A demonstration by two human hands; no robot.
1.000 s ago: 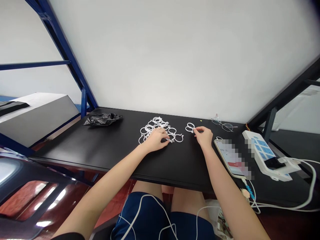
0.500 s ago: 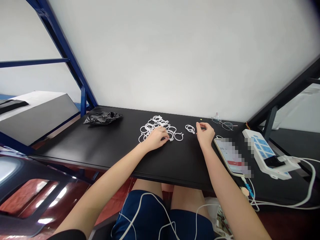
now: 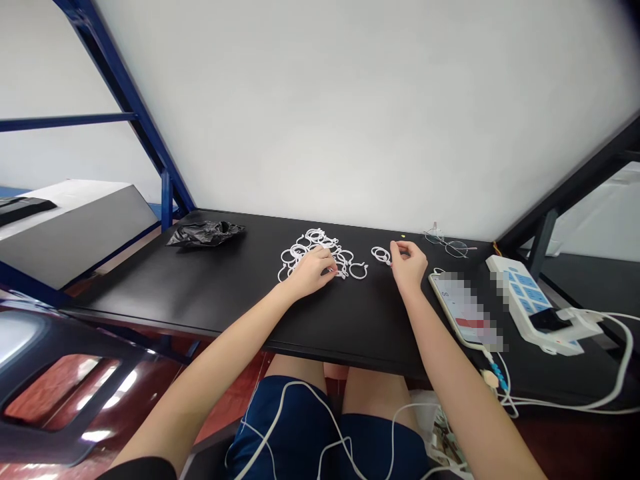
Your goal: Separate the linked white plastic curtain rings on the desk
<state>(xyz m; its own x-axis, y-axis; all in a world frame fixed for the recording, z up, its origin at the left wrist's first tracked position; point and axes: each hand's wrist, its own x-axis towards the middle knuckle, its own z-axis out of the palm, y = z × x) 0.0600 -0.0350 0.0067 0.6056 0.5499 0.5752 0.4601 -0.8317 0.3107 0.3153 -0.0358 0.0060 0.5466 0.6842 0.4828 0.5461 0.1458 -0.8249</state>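
Observation:
A loose heap of several white open rings with small clip ends point(image 3: 300, 251), which look like plastic curtain rings, lies on the black table point(image 3: 225, 293). Over the heap's near side rests my left hand point(image 3: 315, 272), its fingers curled and thumb and forefinger close together. Whatever sits between those fingertips is too small to make out. One ring point(image 3: 358, 271) lies at the heap's right edge. Farther right, two overlapping white rings point(image 3: 380, 255) lie beside my right hand point(image 3: 409, 265). Its fingers are bent into a pinch, with the tips at the rings' clip ends; the grip itself is hidden.
A crumpled black plastic bag point(image 3: 205, 233) lies at the left. To the right are eyeglasses point(image 3: 456, 249), a phone point(image 3: 457, 300) with a cable, and a white power strip point(image 3: 523, 293) with a plug. White cables point(image 3: 590, 405) run along the right edge and over my lap.
My right hand has shifted slightly left, up against the two rings. My left hand stays at the heap with its fingers a little more curled. The view has tilted very slightly.

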